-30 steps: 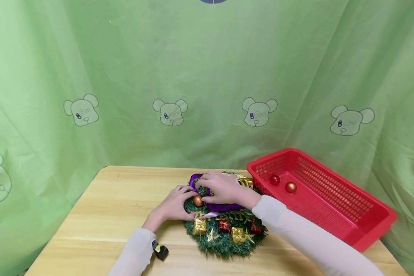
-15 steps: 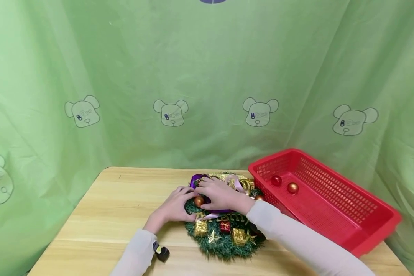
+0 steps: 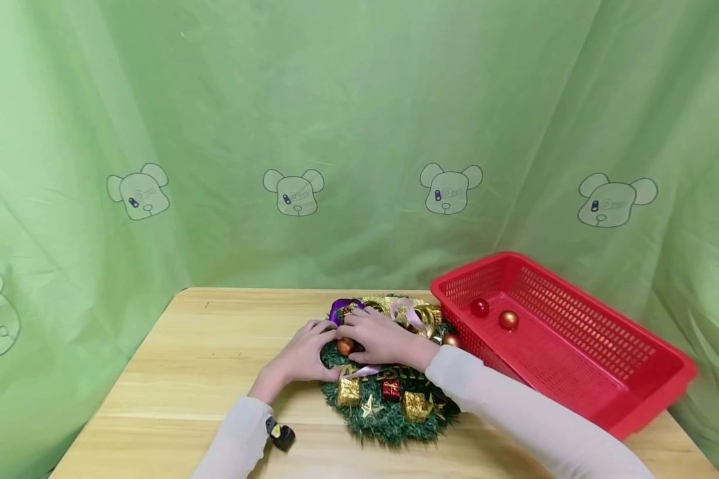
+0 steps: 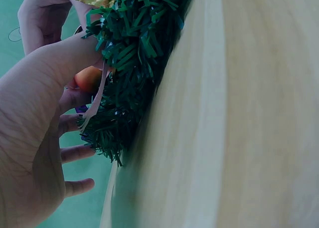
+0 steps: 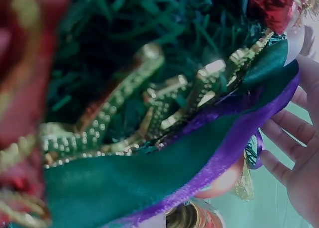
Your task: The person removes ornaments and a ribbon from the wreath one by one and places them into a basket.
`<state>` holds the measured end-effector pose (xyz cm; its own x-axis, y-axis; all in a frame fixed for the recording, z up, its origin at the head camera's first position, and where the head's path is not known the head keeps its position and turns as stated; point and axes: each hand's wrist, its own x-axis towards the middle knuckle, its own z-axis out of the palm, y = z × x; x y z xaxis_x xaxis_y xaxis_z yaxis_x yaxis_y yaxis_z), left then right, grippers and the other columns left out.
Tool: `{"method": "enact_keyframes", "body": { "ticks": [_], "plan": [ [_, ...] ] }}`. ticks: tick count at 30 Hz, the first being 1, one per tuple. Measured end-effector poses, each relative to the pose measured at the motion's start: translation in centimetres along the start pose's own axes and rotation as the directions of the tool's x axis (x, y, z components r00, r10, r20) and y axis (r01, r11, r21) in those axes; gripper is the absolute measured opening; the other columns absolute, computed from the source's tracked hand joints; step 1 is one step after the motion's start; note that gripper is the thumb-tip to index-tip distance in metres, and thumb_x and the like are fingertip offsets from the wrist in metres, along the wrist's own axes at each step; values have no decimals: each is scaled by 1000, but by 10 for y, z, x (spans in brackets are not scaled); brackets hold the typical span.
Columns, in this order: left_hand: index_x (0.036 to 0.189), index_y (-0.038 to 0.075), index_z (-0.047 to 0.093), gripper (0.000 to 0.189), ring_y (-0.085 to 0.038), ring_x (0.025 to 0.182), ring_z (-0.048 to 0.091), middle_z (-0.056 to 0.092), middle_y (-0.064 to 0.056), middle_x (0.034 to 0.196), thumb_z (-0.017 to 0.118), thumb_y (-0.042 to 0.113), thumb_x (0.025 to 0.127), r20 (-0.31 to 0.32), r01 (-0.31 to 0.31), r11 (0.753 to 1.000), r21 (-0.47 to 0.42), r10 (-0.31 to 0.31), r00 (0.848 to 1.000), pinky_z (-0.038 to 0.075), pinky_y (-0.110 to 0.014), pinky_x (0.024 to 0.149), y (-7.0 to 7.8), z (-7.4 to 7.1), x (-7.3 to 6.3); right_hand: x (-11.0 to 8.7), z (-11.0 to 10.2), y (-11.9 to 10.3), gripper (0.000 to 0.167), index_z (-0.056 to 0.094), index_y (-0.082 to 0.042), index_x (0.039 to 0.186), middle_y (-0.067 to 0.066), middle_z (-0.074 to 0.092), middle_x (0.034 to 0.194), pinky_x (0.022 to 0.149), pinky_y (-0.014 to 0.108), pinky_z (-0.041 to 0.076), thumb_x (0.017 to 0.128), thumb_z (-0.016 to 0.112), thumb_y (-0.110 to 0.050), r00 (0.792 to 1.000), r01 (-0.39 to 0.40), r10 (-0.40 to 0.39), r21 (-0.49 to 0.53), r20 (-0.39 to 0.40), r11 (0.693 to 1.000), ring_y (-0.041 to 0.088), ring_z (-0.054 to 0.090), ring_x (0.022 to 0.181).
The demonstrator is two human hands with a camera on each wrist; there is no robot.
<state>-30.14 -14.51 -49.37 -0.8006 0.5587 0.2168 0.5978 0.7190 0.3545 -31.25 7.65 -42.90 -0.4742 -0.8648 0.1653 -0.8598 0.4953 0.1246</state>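
A green tinsel Christmas wreath (image 3: 395, 426) lies on the table, with gold lettering, gift boxes and stars on it. My left hand (image 3: 302, 356) grips its left edge; in the left wrist view the thumb crosses the green tinsel (image 4: 139, 53) and the other fingers spread behind. A copper ball (image 3: 345, 346) sits between my two hands. My right hand (image 3: 383, 336) reaches over the upper wreath with bent fingers beside that ball, and its fingertips are partly hidden. Purple ribbon (image 3: 343, 307) shows above, also as a band (image 5: 214, 175) in the right wrist view.
A red plastic basket (image 3: 575, 279) stands at the right, touching or close to the wreath, with a red ball (image 3: 480, 307) and a gold ball (image 3: 508, 320) inside. Pink ribbon (image 3: 416, 318) and another copper ball (image 3: 452, 340) are on the wreath's right side. Green cloth hangs behind.
My right hand has shifted slightly down on the wreath, uncovering the gold trim and pink ribbon at the upper right. My left hand stays at the left edge.
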Motion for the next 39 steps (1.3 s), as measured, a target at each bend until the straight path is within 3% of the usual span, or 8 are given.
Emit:
{"method": "enact_keyframes", "body": {
  "ticks": [14,30,39],
  "plan": [
    [146,9,54,84,-33,141,43,50,-11,153,78,44,75,6,6,1000,-30,-6,1000,35,-54,121,3,-4,-1,0,2,0,44,66,-18,124,3,68,119,99,46,54,85,82,-29,1000,11,-11,-5,0,1000,23,62,111],
    [148,9,52,87,-32,142,42,49,-11,154,78,47,74,5,16,1000,-20,-16,1000,35,-54,121,4,-3,0,2,2,-3,39,65,-17,120,3,69,119,110,53,49,84,81,-22,1000,-8,8,11,18,1000,24,63,116],
    [148,11,53,85,-33,141,43,49,-11,154,78,45,74,2,11,1000,-22,-11,1000,35,-54,121,4,-4,-1,1,1,-2,36,66,-17,117,1,68,115,101,46,53,85,81,-26,1000,-1,2,96,-11,995,20,63,108]
  ]
}}
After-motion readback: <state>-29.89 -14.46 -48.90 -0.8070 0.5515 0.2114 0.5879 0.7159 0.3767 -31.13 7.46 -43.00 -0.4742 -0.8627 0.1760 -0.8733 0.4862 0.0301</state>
